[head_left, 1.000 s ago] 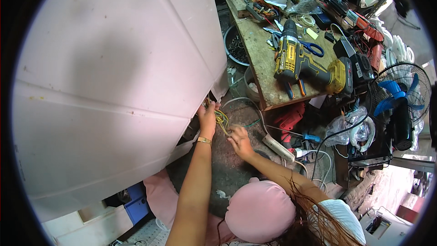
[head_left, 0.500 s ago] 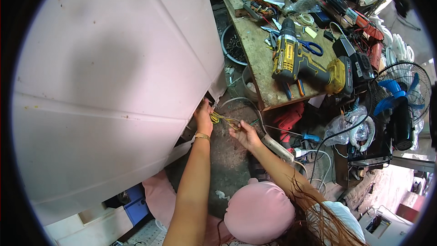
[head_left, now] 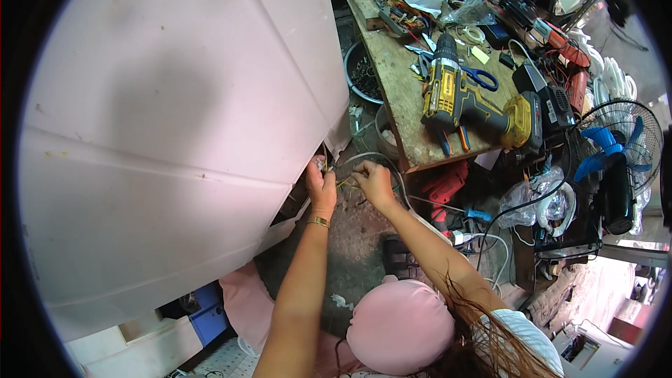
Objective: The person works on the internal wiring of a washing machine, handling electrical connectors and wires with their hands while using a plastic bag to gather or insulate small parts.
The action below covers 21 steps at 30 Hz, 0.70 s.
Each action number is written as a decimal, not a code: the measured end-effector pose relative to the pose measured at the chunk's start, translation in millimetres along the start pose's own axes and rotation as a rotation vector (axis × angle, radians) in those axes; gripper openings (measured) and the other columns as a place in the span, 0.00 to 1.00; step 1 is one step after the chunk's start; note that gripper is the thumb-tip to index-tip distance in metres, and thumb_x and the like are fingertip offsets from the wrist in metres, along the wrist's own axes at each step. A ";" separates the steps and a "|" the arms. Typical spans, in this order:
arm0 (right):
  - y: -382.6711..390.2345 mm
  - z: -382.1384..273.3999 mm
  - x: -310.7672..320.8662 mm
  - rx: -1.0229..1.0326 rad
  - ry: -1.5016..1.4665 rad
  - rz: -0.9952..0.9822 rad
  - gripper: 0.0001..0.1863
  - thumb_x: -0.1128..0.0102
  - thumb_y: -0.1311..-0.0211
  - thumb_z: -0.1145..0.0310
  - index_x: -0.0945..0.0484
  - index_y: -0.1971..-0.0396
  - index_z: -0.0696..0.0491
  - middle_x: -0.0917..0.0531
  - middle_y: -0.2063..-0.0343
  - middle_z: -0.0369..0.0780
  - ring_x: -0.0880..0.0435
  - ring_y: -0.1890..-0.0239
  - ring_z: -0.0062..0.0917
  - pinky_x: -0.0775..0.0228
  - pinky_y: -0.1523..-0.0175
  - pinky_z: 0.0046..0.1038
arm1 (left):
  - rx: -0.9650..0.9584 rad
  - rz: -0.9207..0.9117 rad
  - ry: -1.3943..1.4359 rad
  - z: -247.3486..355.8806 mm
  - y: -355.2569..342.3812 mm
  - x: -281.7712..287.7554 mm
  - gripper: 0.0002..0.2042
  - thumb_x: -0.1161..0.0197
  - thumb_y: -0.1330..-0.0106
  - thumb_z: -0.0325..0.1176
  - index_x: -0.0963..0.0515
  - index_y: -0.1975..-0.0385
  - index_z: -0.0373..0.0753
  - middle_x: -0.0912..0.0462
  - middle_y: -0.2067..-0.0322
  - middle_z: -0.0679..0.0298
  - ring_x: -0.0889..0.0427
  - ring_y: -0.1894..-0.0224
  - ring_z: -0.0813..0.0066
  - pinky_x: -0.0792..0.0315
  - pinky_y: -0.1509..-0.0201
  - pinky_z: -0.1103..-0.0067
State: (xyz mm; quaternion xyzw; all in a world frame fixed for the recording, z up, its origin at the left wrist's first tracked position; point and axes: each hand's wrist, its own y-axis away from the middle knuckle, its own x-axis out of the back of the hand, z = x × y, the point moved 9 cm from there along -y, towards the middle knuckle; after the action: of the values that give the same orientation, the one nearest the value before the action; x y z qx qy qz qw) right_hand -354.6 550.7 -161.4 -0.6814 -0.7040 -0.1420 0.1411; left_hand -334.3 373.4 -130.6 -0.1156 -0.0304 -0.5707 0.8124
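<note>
A large pinkish-white appliance panel [head_left: 175,133] fills the left side, with a dark opening along its lower right edge. By this opening my left hand [head_left: 322,187], with a gold-coloured band on the wrist, is closed round thin yellow wires. A small whitish piece shows at its fingertips, too small to name. My right hand [head_left: 374,183] is just to the right, its fingers pinched on the yellow wires [head_left: 344,183], which run between both hands. Where they end inside the opening is hidden.
At the right stands a wooden bench [head_left: 406,129] bearing a yellow cordless drill [head_left: 448,94], blue-handled scissors [head_left: 481,79] and small parts. Under it lie a red power tool [head_left: 448,185] and a grey cable [head_left: 402,185]. A blue-bladed fan [head_left: 609,147] stands far right.
My right hand has moved up and turned over, knuckles now upward. My left hand has shifted slightly down and right. The yellow wire bundle shows less between them.
</note>
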 end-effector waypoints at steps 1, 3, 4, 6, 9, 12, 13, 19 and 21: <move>-2.5 -20.1 -6.9 0.036 -0.014 -0.059 0.07 0.30 0.48 0.73 0.16 0.71 0.60 0.16 0.79 0.44 0.17 0.77 0.22 0.28 0.69 0.28 | -0.003 -0.016 -0.012 4.7 3.7 7.4 0.20 0.44 0.45 0.20 0.34 0.50 0.32 0.29 0.56 0.58 0.28 0.55 0.69 0.32 0.48 0.76; -23.8 -27.1 -12.6 -0.031 -0.071 -0.239 0.10 0.29 0.52 0.70 0.17 0.73 0.60 0.15 0.75 0.48 0.14 0.73 0.35 0.26 0.65 0.32 | 0.004 -0.079 0.018 9.1 3.0 -4.1 0.23 0.41 0.46 0.21 0.36 0.48 0.32 0.28 0.56 0.56 0.27 0.56 0.66 0.31 0.49 0.74; -32.9 -31.3 -7.5 0.007 -0.050 -0.284 0.10 0.29 0.52 0.70 0.17 0.73 0.60 0.15 0.76 0.48 0.15 0.74 0.35 0.26 0.66 0.33 | 0.022 -0.117 0.046 8.3 3.6 -14.5 0.25 0.40 0.47 0.22 0.37 0.47 0.32 0.28 0.56 0.55 0.26 0.55 0.64 0.30 0.49 0.72; -35.3 -75.5 -26.8 0.094 -0.049 -0.428 0.10 0.29 0.53 0.69 0.17 0.74 0.61 0.16 0.77 0.48 0.15 0.75 0.34 0.26 0.66 0.33 | -0.014 -0.148 -0.032 7.6 5.3 0.5 0.29 0.37 0.49 0.24 0.39 0.45 0.32 0.27 0.55 0.52 0.25 0.54 0.59 0.29 0.48 0.70; -43.3 -95.8 -34.0 0.166 0.065 -0.493 0.17 0.30 0.53 0.69 0.20 0.66 0.64 0.16 0.75 0.48 0.16 0.74 0.34 0.26 0.66 0.33 | -0.120 -0.218 -0.116 17.9 2.4 -9.7 0.36 0.31 0.52 0.28 0.40 0.42 0.32 0.26 0.51 0.45 0.23 0.50 0.48 0.29 0.45 0.66; -41.6 -97.2 -28.1 0.203 0.122 -0.503 0.23 0.32 0.52 0.69 0.25 0.57 0.65 0.16 0.73 0.49 0.15 0.73 0.35 0.25 0.66 0.33 | -0.192 -0.208 -0.321 28.2 4.9 -18.7 0.35 0.31 0.49 0.28 0.40 0.40 0.32 0.26 0.49 0.47 0.23 0.46 0.51 0.30 0.43 0.65; -39.0 -95.4 -23.5 0.208 0.125 -0.500 0.25 0.32 0.52 0.69 0.26 0.54 0.66 0.16 0.73 0.50 0.15 0.72 0.36 0.25 0.65 0.33 | -0.153 -0.182 -0.283 27.2 2.6 -22.4 0.34 0.33 0.46 0.28 0.40 0.39 0.31 0.26 0.48 0.47 0.24 0.45 0.52 0.31 0.41 0.65; -8.3 -119.8 -2.1 0.149 -0.233 -0.316 0.32 0.41 0.51 0.76 0.34 0.42 0.67 0.22 0.49 0.58 0.19 0.48 0.47 0.26 0.45 0.38 | 0.013 0.005 -0.072 -18.0 -1.5 33.6 0.27 0.47 0.36 0.21 0.41 0.35 0.29 0.31 0.39 0.45 0.30 0.37 0.54 0.39 0.32 0.67; -2.1 -102.6 -15.2 0.357 -0.157 -0.325 0.38 0.44 0.49 0.77 0.42 0.35 0.66 0.34 0.38 0.59 0.33 0.35 0.47 0.39 0.33 0.37 | 0.057 -0.005 0.031 -29.7 -2.9 20.0 0.27 0.47 0.36 0.20 0.41 0.35 0.28 0.31 0.39 0.46 0.31 0.37 0.56 0.39 0.32 0.67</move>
State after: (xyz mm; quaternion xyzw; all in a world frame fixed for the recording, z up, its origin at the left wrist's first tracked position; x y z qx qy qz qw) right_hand -355.7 496.5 -73.0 -0.5323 -0.8272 0.0172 0.1792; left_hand -332.6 347.5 -155.4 -0.0836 -0.0342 -0.5735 0.8142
